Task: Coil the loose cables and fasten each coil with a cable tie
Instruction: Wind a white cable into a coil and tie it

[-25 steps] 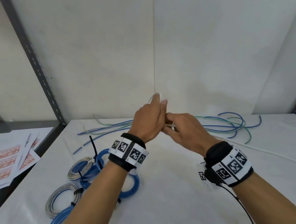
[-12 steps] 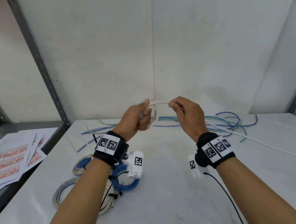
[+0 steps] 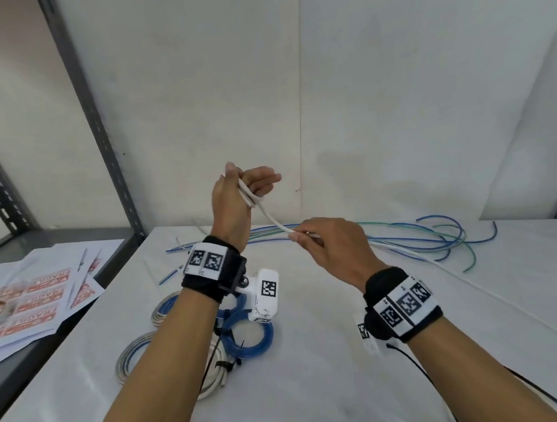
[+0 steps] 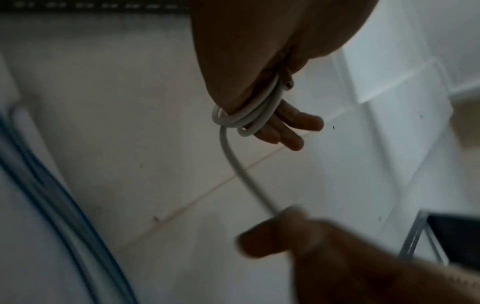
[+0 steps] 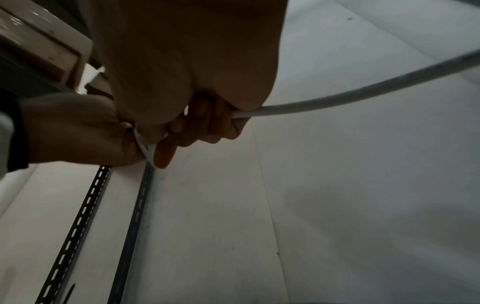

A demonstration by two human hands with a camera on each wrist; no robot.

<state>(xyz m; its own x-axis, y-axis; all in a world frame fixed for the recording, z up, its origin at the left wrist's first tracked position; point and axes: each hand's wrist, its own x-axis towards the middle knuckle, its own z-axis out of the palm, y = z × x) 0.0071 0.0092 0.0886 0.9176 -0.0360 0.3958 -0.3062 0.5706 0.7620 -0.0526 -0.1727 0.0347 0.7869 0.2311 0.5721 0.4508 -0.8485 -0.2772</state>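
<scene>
My left hand (image 3: 244, 193) is raised above the back of the white table (image 3: 324, 395). A white cable (image 3: 273, 220) is wound in a few loops round it, thumb up and fingers pointing right. The left wrist view shows the loops (image 4: 246, 117) round the hand (image 4: 259, 61), with the cable end tucked by the thumb. From there the cable slants down to my right hand (image 3: 325, 243), which pinches it. It then trails off right across the table. In the right wrist view the cable (image 5: 337, 96) leaves my curled right fingers (image 5: 213, 123).
Several finished coils lie at the left front, among them a blue one (image 3: 249, 337) and a grey one (image 3: 131, 357), bound with black ties. Loose blue and green cables (image 3: 428, 239) lie at the back. A black cable tie (image 3: 536, 386) lies front right. Printed sheets (image 3: 32, 305) cover the grey shelf on the left.
My left hand has risen and turned with the loops round it. My right hand has dropped lower and to the right, so the cable now slants between the hands.
</scene>
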